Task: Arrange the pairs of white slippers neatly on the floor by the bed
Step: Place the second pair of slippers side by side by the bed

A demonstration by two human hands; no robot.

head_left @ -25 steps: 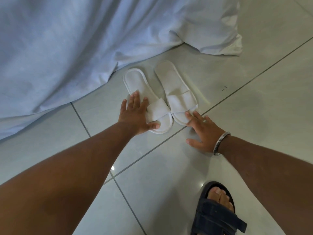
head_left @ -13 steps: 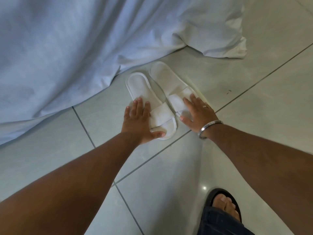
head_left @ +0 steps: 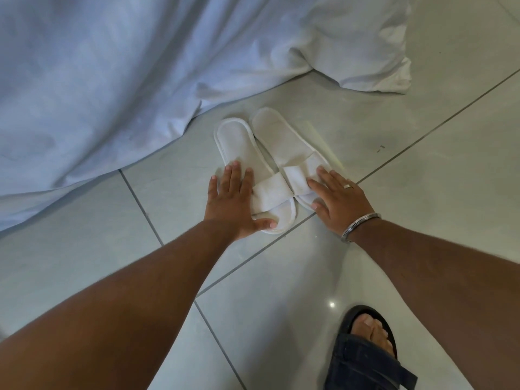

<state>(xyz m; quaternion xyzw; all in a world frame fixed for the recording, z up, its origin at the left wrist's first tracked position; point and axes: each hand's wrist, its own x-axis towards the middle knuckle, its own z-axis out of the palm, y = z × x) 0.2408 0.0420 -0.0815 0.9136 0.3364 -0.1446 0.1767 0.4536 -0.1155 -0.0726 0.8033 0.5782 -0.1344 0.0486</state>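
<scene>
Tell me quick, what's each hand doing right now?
Left hand: open, flat on the left slipper, gripping nothing.
Right hand: open, flat on the right slipper, gripping nothing.

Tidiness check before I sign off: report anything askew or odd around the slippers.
The left slipper sits a little nearer than the right slipper, so heels and toes are not level. White bedding spills onto the floor tiles.

Soft, even daylight, rather dim and bluish; the glossy pale grey floor tiles (head_left: 422,192) carry a small bright glint well below the right hand's fingers (head_left: 323,175); faint shadows under both forearms; sharp centre; grout lines bow towards the edges.
</scene>
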